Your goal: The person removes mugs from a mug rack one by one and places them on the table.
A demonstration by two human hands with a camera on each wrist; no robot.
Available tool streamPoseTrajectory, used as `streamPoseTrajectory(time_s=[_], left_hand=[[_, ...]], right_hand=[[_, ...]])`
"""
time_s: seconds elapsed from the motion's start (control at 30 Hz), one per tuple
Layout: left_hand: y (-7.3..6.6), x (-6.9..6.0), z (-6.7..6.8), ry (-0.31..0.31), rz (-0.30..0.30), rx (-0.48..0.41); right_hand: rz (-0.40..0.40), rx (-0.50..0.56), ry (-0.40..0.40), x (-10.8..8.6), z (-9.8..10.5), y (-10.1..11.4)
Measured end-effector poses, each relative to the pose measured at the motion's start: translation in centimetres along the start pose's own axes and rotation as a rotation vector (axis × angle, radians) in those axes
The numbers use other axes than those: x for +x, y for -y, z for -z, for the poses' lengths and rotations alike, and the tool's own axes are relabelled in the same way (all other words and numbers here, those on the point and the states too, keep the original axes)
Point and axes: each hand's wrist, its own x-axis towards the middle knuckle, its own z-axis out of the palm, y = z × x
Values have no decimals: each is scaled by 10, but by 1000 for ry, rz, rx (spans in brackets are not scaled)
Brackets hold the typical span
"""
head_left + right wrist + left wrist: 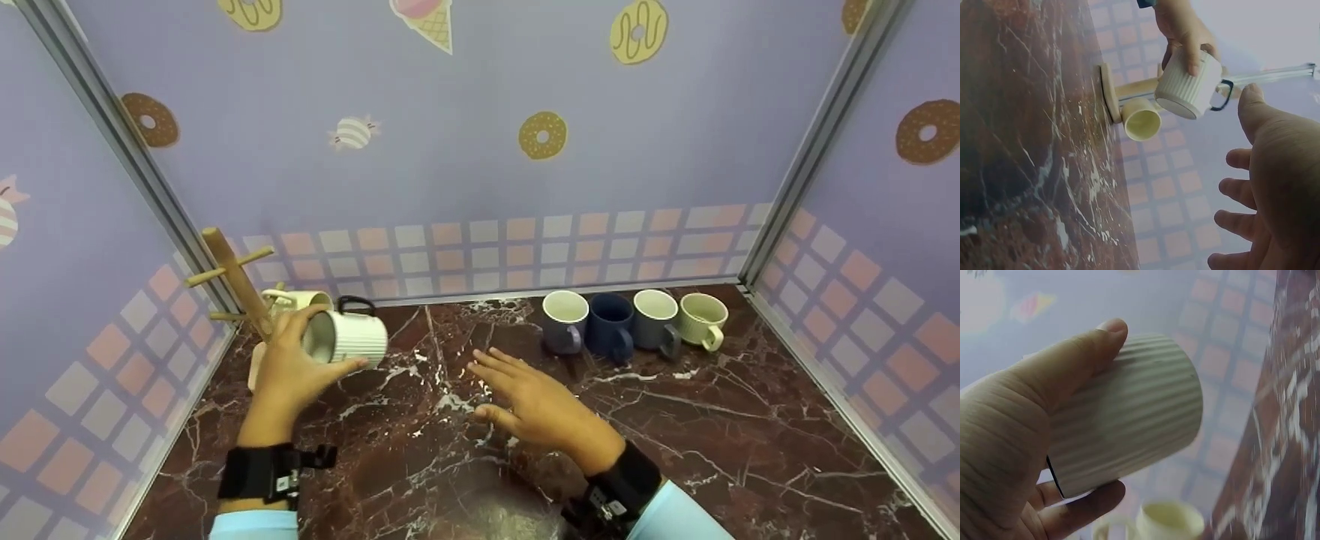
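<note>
My left hand (pixel 289 367) grips a white ribbed mug (pixel 360 339) that lies tilted on its side in the air, its mouth toward the palm and its dark handle upward. In the left wrist view the thumb and fingers span the mug's ribbed wall (pixel 1129 410). Just behind that hand stands a wooden mug tree (pixel 244 285) with short pegs. A cream mug (pixel 1143 121) is at the tree, its handle by a peg; whether it hangs there I cannot tell. Over the table's middle, my right hand (pixel 536 405) has its fingers extended and holds nothing.
Along the back right of the dark red marbled table (pixel 450 465) stand a purple-grey mug (pixel 562 330), a navy mug (pixel 607 326), a dark grey mug (pixel 652 322) and a pale green mug (pixel 700 322). Patterned panels (pixel 465 150) wall the table at the back and sides.
</note>
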Motion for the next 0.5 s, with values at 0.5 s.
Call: streamPoseTrajectory(time_s=[0.5], left_hand=[[-76, -3, -68, 134, -361, 218]], right_hand=[[-137, 183, -161, -1, 3, -12]])
